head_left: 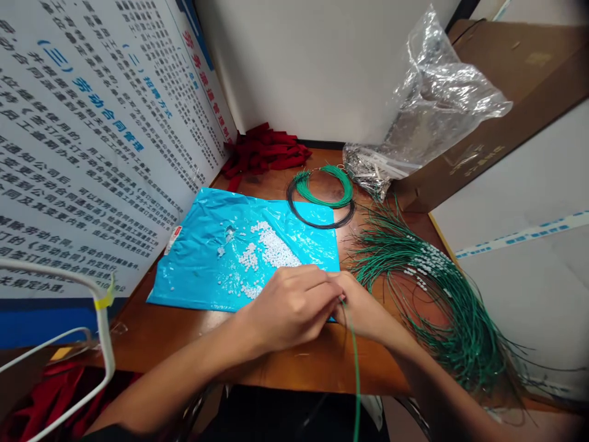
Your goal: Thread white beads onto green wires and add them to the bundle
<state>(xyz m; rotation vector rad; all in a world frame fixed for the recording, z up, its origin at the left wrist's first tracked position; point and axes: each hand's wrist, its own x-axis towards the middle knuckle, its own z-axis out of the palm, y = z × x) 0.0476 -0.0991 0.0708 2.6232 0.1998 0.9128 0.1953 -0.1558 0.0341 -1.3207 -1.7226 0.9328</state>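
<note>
My left hand (292,302) and my right hand (358,305) meet over the near edge of a blue plastic sheet (184,261). Both have their fingers pinched together. A thin green wire (356,368) comes out from between them and hangs down past the table edge toward my lap. The wire's end is hidden among the fingers. Just beyond my left hand, many small white beads (277,250) lie scattered on the blue sheet. To the right of my right hand lies a big bundle of green wires (473,325) carrying white beads.
Coils of green wire (343,190) and black wire (299,219) rest at the sheet's far edge. Red fabric strips (269,150) are piled behind. A clear plastic bag (427,116) leans on a cardboard box (515,80). A white metal frame (105,331) stands at the left.
</note>
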